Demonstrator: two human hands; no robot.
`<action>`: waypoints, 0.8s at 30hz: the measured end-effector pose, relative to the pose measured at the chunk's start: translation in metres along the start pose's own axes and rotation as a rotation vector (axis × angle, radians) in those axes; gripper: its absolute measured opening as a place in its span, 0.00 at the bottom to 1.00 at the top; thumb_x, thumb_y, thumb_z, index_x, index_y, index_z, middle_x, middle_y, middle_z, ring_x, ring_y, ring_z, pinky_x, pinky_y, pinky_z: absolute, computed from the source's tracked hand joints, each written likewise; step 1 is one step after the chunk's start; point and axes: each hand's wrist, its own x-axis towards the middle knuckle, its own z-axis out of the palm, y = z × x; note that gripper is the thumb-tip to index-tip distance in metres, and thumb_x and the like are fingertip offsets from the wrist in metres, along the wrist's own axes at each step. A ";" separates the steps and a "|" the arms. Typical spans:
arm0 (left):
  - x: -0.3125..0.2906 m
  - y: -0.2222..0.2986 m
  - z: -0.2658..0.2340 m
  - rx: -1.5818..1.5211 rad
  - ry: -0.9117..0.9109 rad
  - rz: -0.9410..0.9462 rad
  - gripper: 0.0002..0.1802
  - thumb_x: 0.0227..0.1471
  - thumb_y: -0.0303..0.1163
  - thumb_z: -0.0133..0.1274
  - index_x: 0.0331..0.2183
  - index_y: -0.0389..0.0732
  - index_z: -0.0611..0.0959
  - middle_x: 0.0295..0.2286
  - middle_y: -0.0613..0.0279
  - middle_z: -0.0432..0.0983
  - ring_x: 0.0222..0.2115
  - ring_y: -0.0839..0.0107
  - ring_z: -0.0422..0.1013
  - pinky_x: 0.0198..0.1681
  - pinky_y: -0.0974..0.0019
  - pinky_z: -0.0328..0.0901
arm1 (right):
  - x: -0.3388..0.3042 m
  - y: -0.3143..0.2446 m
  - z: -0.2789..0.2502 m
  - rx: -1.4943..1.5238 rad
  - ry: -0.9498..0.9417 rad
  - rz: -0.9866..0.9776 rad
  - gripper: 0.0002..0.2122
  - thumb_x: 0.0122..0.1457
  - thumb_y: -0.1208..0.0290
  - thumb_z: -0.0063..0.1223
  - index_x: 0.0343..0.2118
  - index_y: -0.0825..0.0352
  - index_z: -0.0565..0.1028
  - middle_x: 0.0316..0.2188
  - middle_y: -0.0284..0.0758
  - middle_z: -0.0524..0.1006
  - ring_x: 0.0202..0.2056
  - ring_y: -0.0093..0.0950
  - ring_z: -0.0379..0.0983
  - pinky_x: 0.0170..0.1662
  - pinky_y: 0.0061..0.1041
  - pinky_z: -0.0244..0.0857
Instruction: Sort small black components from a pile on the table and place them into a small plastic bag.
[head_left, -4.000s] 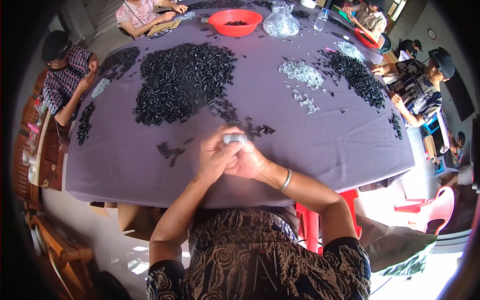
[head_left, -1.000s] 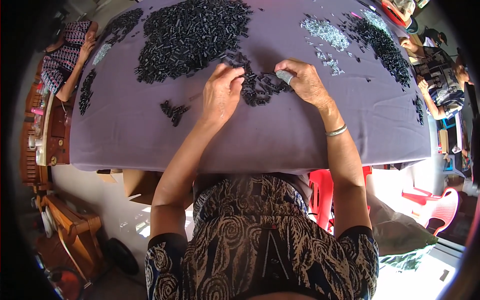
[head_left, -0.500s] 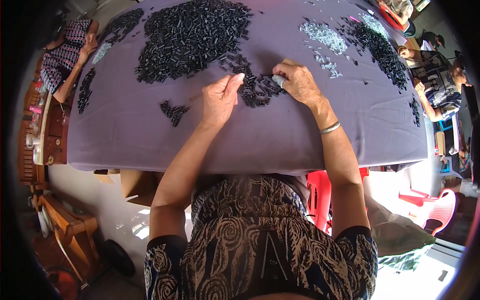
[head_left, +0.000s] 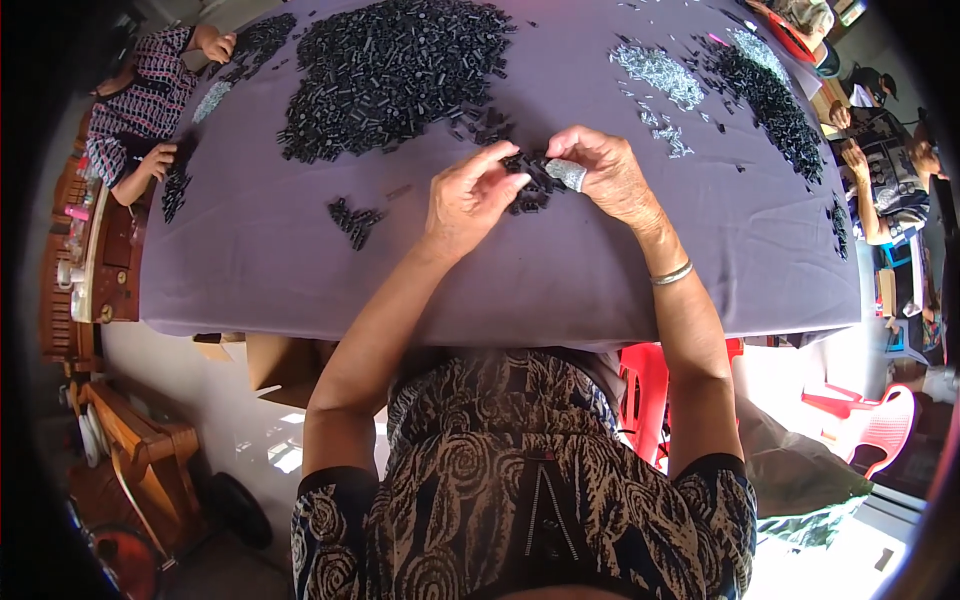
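My left hand (head_left: 469,203) is over the near edge of a small cluster of black plastic pieces (head_left: 530,203). Its thumb and index finger are apart, with dark pieces showing in the gap. Opposite it, my right hand (head_left: 608,178) has its thumb and fingertips pinched together above the same cluster. A grey-silver wrap (head_left: 566,174) covers the thumb, and whatever lies in the pinch is too small to make out. Left of my left hand, a little group of joined-looking black pieces (head_left: 354,222) rests on the purple cloth (head_left: 590,270). A bracelet (head_left: 671,274) circles my right wrist.
A large heap of black pieces (head_left: 390,75) spreads beyond my left hand. Silvery small parts (head_left: 657,76) and another black heap (head_left: 770,110) lie at the far right. One person (head_left: 140,95) works at the left edge, others at the right. A red stool (head_left: 643,395) stands under the table.
My left hand has moved right and its thumb and index finger have parted. My right hand's fingers have shifted slightly over the cluster. The person at left has lowered a hand to the table.
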 end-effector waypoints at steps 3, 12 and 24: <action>0.008 0.007 0.002 -0.030 -0.033 0.068 0.19 0.40 0.20 0.60 0.39 0.35 0.78 0.28 0.64 0.73 0.25 0.81 0.68 0.24 0.78 0.62 | -0.001 0.002 0.004 0.067 -0.056 0.008 0.05 0.51 0.82 0.55 0.31 0.68 0.73 0.27 0.23 0.72 0.31 0.12 0.67 0.36 0.13 0.64; 0.005 0.000 0.003 -0.044 -0.071 0.040 0.11 0.42 0.18 0.58 0.32 0.33 0.79 0.28 0.63 0.74 0.27 0.79 0.69 0.29 0.76 0.65 | -0.006 -0.001 0.016 0.019 -0.056 0.045 0.03 0.52 0.82 0.53 0.30 0.70 0.74 0.27 0.26 0.73 0.31 0.13 0.66 0.34 0.15 0.64; 0.004 -0.005 0.004 -0.142 -0.085 -0.132 0.10 0.49 0.19 0.52 0.37 0.31 0.78 0.27 0.64 0.71 0.21 0.80 0.66 0.25 0.78 0.62 | -0.004 -0.007 -0.015 -0.267 0.098 0.028 0.03 0.54 0.79 0.52 0.31 0.68 0.74 0.29 0.25 0.73 0.33 0.14 0.66 0.38 0.16 0.63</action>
